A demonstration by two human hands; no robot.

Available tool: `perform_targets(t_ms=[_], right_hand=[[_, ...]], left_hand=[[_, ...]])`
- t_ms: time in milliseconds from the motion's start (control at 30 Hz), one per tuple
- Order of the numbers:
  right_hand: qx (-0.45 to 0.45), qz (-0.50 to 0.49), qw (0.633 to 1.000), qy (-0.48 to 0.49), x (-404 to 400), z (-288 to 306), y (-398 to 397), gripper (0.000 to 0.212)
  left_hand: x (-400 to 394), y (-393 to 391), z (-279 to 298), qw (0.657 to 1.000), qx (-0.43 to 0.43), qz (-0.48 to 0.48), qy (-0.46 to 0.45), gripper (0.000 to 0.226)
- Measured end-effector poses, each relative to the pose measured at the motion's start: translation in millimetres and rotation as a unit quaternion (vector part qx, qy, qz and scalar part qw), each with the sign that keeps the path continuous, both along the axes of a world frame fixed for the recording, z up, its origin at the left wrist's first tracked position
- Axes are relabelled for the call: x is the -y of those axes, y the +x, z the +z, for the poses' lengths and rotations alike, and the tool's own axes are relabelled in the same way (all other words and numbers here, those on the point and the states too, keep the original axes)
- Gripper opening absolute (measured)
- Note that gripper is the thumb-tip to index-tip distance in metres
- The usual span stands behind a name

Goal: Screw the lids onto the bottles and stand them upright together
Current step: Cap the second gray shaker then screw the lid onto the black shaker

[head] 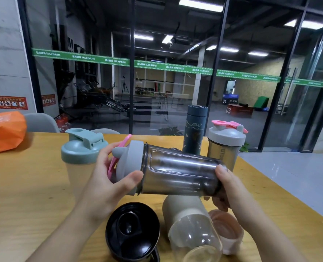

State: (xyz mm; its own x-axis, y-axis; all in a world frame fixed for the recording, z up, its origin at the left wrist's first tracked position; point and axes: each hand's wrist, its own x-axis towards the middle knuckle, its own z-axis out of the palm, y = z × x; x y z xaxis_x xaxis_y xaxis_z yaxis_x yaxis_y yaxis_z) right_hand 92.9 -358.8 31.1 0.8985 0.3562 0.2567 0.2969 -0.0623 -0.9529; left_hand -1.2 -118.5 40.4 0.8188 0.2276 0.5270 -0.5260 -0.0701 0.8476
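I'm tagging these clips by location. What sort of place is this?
Probably a gym's front or lounge area. Past the glass wall with its green "MAXIMUM" band are numbered jump boxes and exercise machines. On the wooden table, both hands hold a shaker bottle.

Bare tabletop (24,186) lies open at left; upright bottles (226,146) crowd the far right.

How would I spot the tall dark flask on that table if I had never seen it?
Look to the far edge of the wooden table, by the glass wall. The flask stands upright there, just left of the pink-lidded shaker. It alone is slim, opaque dark blue-grey with a pale pattern, and has a plain cylindrical cap.
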Motion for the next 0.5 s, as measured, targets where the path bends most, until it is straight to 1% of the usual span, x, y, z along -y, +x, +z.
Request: perform_targets(t_ms=[67, 200, 267, 367, 400, 500], right_hand=[[0.024, -0.016, 1.0, 0.001, -1.2, -2.0, -1.1, 0.073], [0.083, -0.008, 0.997, -0.003, -2.8, -3.1, -6.7, 0.061], [0.122, -0.001, 0.992, -0.004, -1.7, -3.0, -8.2, 0.067], [0.165, 0.037, 0.985, 0.024, -3.0, -2.0, -9.0, 0.088], [0.17, 0.047, 0.984, 0.035, -3.8, -1.6, -9.3, 0.091], [0.187, 0.044, 0.98, 0.05, -5.8, -0.7, -10.5, 0.092]], left_hand=[[-0.9, 1.7, -1.7, 1.0, -0.005, 0.003, -0.009, 0.111], [-2.9, 5.5, -4.8, 0.999, -0.019, 0.009, -0.035, 0.107], [-3.3, 6.3, -5.2, 0.998, -0.031, 0.007, -0.055, 0.098], [-4.2, 7.7, -5.2, 0.994, -0.066, 0.017, -0.08, 0.091], [-4.6, 7.9, -5.5, 0.993, -0.081, 0.018, -0.09, 0.086], [-4.4, 8.3, -5.1, 0.986, -0.117, 0.022, -0.115, 0.075]])
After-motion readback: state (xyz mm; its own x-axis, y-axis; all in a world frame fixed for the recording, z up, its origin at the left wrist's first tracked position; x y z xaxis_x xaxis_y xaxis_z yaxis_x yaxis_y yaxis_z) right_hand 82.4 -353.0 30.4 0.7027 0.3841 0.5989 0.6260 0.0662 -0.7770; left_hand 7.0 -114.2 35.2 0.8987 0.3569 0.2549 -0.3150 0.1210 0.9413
